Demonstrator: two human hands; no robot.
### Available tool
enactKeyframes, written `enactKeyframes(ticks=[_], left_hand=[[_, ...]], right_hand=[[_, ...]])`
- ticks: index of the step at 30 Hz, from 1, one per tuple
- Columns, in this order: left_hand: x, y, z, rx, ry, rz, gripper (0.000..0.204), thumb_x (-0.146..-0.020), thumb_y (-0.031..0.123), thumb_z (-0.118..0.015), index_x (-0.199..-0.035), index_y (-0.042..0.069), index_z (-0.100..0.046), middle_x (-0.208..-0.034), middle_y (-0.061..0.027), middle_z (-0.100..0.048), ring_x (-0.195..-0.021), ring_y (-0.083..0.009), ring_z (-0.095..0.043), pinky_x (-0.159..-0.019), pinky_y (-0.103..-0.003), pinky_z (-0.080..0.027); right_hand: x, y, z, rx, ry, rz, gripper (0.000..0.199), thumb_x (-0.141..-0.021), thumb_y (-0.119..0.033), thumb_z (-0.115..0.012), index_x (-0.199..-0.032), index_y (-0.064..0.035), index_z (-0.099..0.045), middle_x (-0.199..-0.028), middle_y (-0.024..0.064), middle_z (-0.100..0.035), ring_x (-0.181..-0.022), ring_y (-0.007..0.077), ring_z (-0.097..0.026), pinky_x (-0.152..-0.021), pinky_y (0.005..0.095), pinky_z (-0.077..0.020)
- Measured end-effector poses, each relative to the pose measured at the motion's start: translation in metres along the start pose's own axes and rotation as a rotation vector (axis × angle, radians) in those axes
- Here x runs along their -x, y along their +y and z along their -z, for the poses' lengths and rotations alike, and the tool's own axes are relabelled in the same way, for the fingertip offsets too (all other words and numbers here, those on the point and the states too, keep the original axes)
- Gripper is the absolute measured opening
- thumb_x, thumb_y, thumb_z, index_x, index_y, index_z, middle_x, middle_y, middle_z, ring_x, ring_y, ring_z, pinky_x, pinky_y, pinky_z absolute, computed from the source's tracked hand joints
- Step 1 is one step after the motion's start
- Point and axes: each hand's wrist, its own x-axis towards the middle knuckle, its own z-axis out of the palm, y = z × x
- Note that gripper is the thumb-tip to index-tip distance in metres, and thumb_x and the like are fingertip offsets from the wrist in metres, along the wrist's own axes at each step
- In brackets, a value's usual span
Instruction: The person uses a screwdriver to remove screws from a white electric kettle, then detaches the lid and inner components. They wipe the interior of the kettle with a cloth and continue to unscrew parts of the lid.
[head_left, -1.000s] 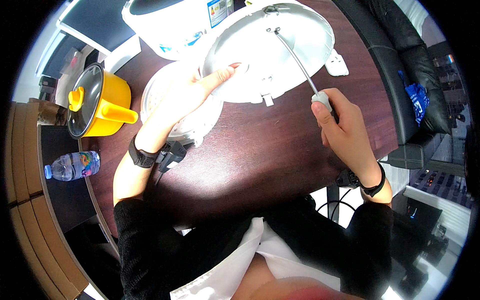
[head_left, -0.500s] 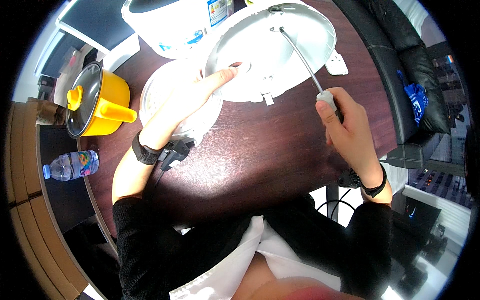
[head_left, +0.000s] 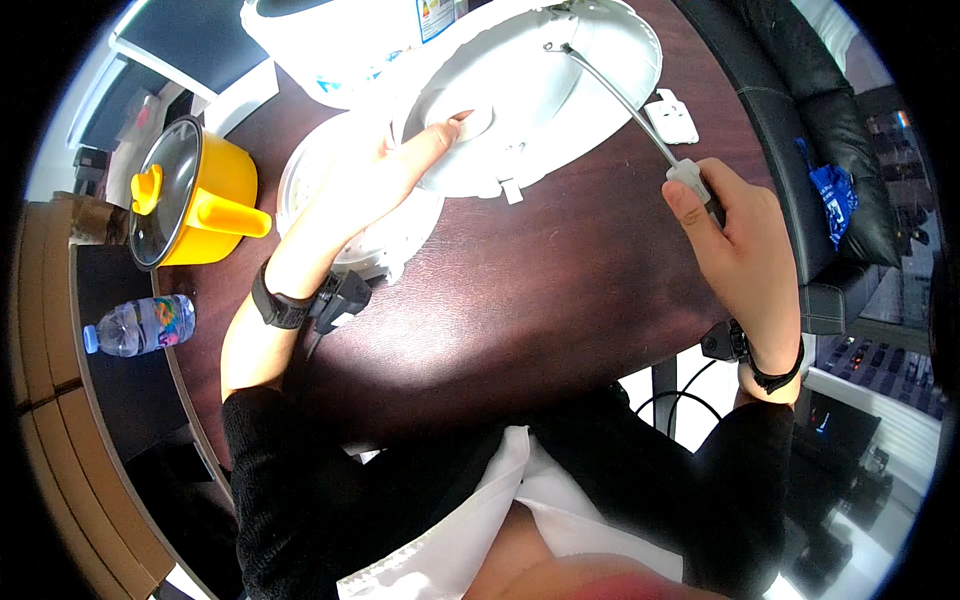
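My left hand (head_left: 385,185) grips a white oval plastic shell (head_left: 540,115) by its near left side, thumb beside a round hole. The shell leans tilted, its hollow inner face toward me. My right hand (head_left: 748,245) is wrapped round the white and black handle of a screwdriver (head_left: 688,178). Its long metal shaft reaches up and left, and the tip is at a small fitting near the shell's far edge. Whether the tip sits in a screw is too small to tell. Under my left forearm lies a round white appliance part (head_left: 405,238), partly covered.
A yellow pot (head_left: 225,175) with a glass lid stands at the left, near a water bottle (head_left: 150,327). Behind the shell is a white tub-like body (head_left: 340,45). A small white plastic piece (head_left: 673,120) lies on the dark table (head_left: 520,290), beside a black sofa (head_left: 790,120).
My right hand has swung to the right, so the screwdriver leans over more, its tip still by the fitting. The shell and my left hand have shifted slightly left.
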Motion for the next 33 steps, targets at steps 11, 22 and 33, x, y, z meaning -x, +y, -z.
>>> enactKeyframes(ticks=[11,22,33], left_hand=[[-0.003,-0.006,0.005,-0.280,0.071,-0.155,0.049,-0.083,0.019,-0.064,-0.128,0.003,-0.052,-0.111,-0.0117,-0.064,-0.100,-0.0193,-0.061,-0.089,-0.031,-0.047],[-0.001,-0.004,0.005,-0.131,0.004,-0.006,0.050,-0.084,0.019,-0.066,-0.129,0.003,-0.051,-0.111,-0.0090,-0.063,-0.105,-0.0172,-0.057,-0.094,-0.030,-0.042],[-0.004,-0.015,0.013,-0.124,0.030,-0.085,0.050,-0.083,0.012,-0.067,-0.130,0.004,-0.050,-0.110,-0.0074,-0.063,-0.105,-0.0164,-0.058,-0.092,-0.029,-0.044]], right_hand=[[-0.004,0.009,-0.014,-0.626,-0.298,-0.266,0.040,-0.098,-0.041,-0.050,-0.085,-0.0042,-0.056,-0.057,-0.0016,-0.046,-0.040,0.0062,-0.043,-0.037,0.0196,-0.0302],[-0.001,0.013,-0.067,-1.502,-0.471,-0.210,0.042,-0.103,-0.042,-0.035,-0.097,-0.0033,-0.052,-0.062,0.0018,-0.052,-0.036,0.0082,-0.045,-0.032,0.0197,-0.0336],[-0.017,0.020,-0.070,-1.262,-0.413,-0.200,0.043,-0.102,-0.042,-0.037,-0.092,-0.0036,-0.052,-0.057,0.0002,-0.050,-0.036,0.0057,-0.041,-0.032,0.0198,-0.0298]])
